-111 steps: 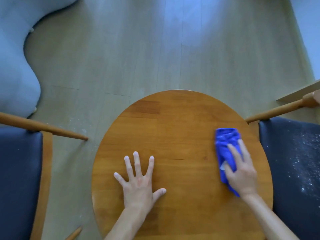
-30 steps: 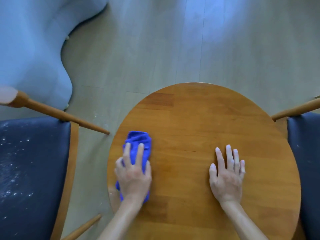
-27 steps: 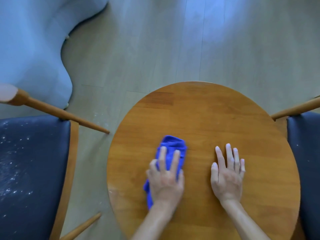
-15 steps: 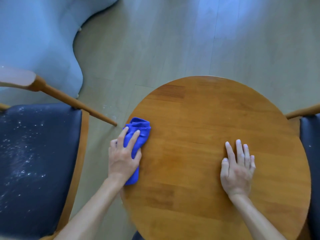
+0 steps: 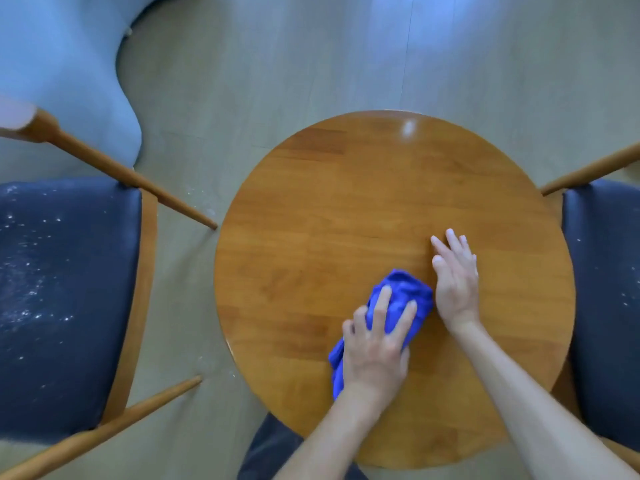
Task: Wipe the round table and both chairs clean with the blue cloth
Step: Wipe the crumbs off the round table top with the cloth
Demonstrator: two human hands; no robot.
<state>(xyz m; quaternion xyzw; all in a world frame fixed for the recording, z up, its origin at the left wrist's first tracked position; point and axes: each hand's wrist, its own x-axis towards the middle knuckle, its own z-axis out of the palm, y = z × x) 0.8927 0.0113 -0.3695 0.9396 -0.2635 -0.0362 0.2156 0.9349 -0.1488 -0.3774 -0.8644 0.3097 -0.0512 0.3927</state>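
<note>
Underfoot, pale wood floor [image 5: 277, 64], with a light blue sofa [image 5: 62, 64] curving at ten o'clock. Centred, round table [image 5: 346, 202] of warm orange wood. At nine o'clock, left chair [image 5: 69, 306], dark seat speckled with white crumbs; at three o'clock, right chair [image 5: 606, 306], seat carrying only a few specks. Near the table's six-o'clock side, blue cloth [image 5: 398, 296], bunched, lying on the wood. Pressed on top of it, left hand [image 5: 377, 344], fingers spread and slightly bent over the fabric. Just beside the cloth at two o'clock, right hand [image 5: 455, 282], flat on the tabletop, fingers straight and close together, holding nothing.
</note>
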